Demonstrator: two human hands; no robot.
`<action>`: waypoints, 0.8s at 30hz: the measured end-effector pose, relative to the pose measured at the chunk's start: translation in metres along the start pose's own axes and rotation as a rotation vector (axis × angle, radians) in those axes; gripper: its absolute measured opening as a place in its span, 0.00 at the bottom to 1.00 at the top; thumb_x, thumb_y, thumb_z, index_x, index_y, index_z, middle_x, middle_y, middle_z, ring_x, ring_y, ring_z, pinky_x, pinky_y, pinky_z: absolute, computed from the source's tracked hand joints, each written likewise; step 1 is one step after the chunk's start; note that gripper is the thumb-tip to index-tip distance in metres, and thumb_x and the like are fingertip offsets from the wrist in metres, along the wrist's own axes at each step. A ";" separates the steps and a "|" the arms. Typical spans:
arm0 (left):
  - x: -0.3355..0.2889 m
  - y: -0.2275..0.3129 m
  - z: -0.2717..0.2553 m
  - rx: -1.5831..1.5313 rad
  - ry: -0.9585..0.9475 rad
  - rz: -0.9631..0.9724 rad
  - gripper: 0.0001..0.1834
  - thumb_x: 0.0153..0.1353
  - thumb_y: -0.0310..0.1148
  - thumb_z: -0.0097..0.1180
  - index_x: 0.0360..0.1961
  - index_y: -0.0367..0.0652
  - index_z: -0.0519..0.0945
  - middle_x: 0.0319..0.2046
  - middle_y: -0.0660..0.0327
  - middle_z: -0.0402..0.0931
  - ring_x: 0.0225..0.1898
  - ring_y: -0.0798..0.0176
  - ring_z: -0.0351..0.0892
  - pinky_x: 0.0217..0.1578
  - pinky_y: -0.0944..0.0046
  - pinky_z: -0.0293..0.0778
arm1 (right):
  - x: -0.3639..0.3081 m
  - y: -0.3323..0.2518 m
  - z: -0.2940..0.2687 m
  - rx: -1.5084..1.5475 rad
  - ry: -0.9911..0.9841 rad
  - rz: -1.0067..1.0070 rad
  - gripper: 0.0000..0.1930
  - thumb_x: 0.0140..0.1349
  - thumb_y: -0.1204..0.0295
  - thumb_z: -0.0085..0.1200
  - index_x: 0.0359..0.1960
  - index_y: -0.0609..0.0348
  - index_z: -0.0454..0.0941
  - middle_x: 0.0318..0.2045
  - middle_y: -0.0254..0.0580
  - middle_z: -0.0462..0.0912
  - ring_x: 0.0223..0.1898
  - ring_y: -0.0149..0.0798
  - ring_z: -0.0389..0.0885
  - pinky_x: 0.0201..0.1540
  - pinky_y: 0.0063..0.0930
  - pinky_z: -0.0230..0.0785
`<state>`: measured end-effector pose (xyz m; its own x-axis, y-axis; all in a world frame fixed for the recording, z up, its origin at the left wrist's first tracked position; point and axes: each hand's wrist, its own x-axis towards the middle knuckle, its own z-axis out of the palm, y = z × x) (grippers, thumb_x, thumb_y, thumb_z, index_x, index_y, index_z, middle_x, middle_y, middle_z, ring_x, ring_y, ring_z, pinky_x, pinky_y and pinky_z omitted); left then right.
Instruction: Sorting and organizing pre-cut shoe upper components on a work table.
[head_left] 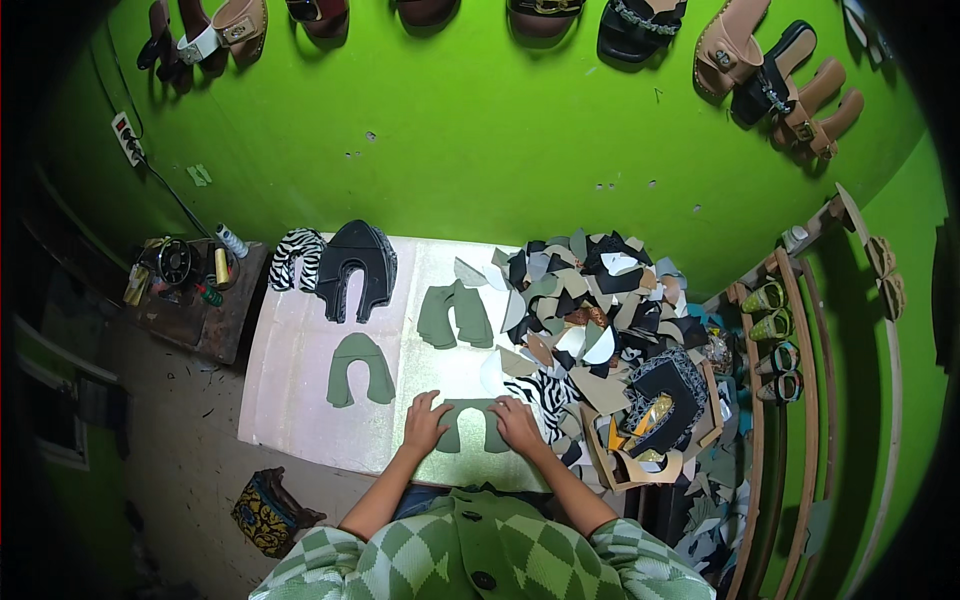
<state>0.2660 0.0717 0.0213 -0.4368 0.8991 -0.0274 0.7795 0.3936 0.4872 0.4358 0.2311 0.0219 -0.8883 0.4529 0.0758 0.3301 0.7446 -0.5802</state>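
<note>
In front of me on the pale work table (pixel 290 400) lies an olive-green, U-shaped sandal-upper piece (pixel 466 406), its opening toward me. My left hand (pixel 426 422) grips its left edge with bent fingers. At its right edge my right hand (pixel 516 424) does likewise, fingertips near the top corner. Another green upper piece (pixel 361 366) rests to the left. Farther back lies a small stack of green upper pieces (pixel 440 316). Behind these, at the far left, are a black stack of U-shaped pieces (pixel 358 262) and zebra-striped pieces (pixel 297 262).
A heap of offcuts (pixel 590 300) covers the table's right side, with a cardboard box (pixel 640 465) of scraps before it. A wooden rack (pixel 812 400) holding sandals stands right. At left is a small wooden table (pixel 200 325) with thread spools. Sandals (pixel 640 28) hang on the green wall.
</note>
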 end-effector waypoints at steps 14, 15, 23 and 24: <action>0.036 0.019 -0.009 -0.110 0.172 0.013 0.24 0.43 0.30 0.64 0.46 0.48 0.76 0.52 0.54 0.65 0.56 0.50 0.61 0.52 0.54 0.62 | 0.068 0.088 -0.116 -0.278 0.447 0.389 0.21 0.48 0.73 0.55 0.47 0.52 0.70 0.41 0.44 0.70 0.47 0.46 0.70 0.47 0.42 0.57; 0.036 0.021 -0.008 -0.110 0.181 0.010 0.24 0.43 0.30 0.64 0.46 0.48 0.76 0.52 0.54 0.65 0.56 0.50 0.61 0.52 0.54 0.62 | 0.070 0.093 -0.117 -0.256 0.421 0.347 0.22 0.47 0.73 0.56 0.48 0.51 0.70 0.41 0.44 0.70 0.47 0.46 0.70 0.47 0.42 0.57; 0.023 0.036 0.004 -0.163 0.217 -0.088 0.22 0.46 0.32 0.63 0.45 0.47 0.75 0.51 0.53 0.65 0.54 0.48 0.62 0.53 0.54 0.61 | 0.077 0.110 -0.123 -0.487 0.299 0.643 0.24 0.45 0.72 0.56 0.48 0.54 0.71 0.47 0.43 0.71 0.49 0.44 0.70 0.49 0.42 0.59; 0.018 0.036 0.007 -0.164 0.222 -0.095 0.22 0.46 0.32 0.63 0.45 0.47 0.75 0.51 0.53 0.65 0.54 0.48 0.62 0.53 0.54 0.61 | 0.073 0.125 -0.121 -0.479 0.235 0.695 0.24 0.46 0.71 0.56 0.49 0.53 0.71 0.48 0.44 0.71 0.50 0.43 0.70 0.48 0.42 0.60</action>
<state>0.2892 0.1037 0.0327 -0.6057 0.7890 0.1031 0.6555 0.4213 0.6268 0.4510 0.4161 0.0529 -0.3647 0.9307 0.0272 0.9177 0.3642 -0.1584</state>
